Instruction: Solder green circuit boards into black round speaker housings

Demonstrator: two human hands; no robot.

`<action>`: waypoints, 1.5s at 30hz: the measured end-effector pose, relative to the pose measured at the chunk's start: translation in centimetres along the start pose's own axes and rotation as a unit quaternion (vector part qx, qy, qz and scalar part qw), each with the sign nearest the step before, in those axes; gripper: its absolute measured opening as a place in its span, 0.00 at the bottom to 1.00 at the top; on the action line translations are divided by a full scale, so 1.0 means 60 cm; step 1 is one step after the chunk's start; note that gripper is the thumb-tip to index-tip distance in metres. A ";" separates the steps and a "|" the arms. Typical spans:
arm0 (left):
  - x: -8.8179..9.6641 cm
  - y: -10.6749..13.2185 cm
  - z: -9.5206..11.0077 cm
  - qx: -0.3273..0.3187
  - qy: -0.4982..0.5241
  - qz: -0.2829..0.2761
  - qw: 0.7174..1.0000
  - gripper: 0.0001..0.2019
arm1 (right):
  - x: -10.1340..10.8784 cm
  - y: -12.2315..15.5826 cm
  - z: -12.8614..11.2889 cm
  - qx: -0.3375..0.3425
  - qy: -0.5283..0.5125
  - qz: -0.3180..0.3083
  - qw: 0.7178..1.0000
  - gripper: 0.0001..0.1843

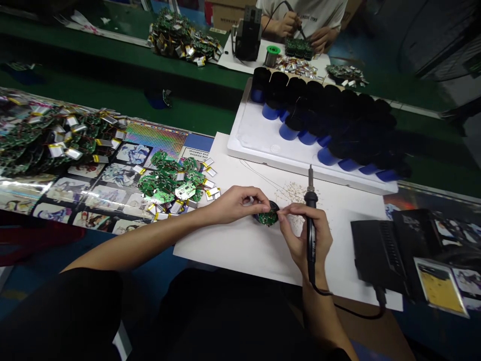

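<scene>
**Left hand:** A bare left hand (236,204) is seen at the centre of the frame, with its fingers (259,196) closed in a pinch on the rim of a round black plastic housing (268,216).

**Right hand:** A bare right hand (306,235) is curled around a slim black soldering iron (310,220), which is held upright with its thin metal tip pointing away from the hand. Its thumb and forefinger (282,214) are extended to the right edge of the housing, and contact appears to be made there.

**Housing:** It is held between the 2 hands at the centre of the frame, with a small green circuit board (267,218) seated in it. Whether it touches the surface below cannot be told.

**Work surface:** A white card sheet (240,245) lies beneath the hands, scattered with pale solder flecks (296,198).

**Lower right:** A black soldering station (379,250) is placed beside the sheet.

**Left:** A pile of green circuit boards with silver pouch cells (169,183) lies on a glossy printed sheet (93,200).

**Beyond:** A white foam tray (255,145) is filled with rows of blue-and-black cylinders (330,145).

**Top of frame:** A co-worker's 2 hands (289,25) are seen at a facing bench, near a spool of solder wire (272,56).
</scene>
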State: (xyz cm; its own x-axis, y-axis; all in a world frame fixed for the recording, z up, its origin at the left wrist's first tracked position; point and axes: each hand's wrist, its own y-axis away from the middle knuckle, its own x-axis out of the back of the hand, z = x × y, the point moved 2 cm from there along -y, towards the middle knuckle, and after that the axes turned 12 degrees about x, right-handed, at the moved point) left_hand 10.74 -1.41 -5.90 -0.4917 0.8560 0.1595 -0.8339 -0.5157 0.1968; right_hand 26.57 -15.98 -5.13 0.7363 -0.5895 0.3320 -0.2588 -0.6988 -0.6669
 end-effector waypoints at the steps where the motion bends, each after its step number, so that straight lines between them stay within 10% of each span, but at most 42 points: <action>1: 0.000 0.000 0.001 -0.009 -0.005 0.001 1.000 0.12 | 0.001 -0.002 0.000 0.006 -0.009 0.002 1.000 0.18; 20: -0.003 0.010 0.012 -0.131 -0.048 0.024 0.990 0.06 | -0.017 0.007 0.001 0.011 0.004 -0.009 1.000 0.17; 28: -0.002 0.012 0.015 -0.073 -0.026 0.010 0.997 0.06 | -0.022 0.008 -0.003 0.024 0.012 -0.026 0.999 0.17; 39: 0.010 0.009 0.007 -0.184 -0.202 -0.029 0.962 0.05 | 0.059 0.029 -0.008 -0.013 -0.001 0.001 1.000 0.15; 45: 0.008 0.010 0.003 -0.210 -0.210 -0.022 0.955 0.04 | 0.026 0.035 -0.006 0.018 0.019 -0.095 0.995 0.23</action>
State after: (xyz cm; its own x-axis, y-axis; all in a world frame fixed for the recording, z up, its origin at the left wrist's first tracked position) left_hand 10.05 -1.31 -5.55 -0.3827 0.7414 0.5512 -0.9221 -0.3435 -0.1781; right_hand 26.97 -18.54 -5.80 0.7449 -0.4646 0.4789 -0.0947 -0.7841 -0.6134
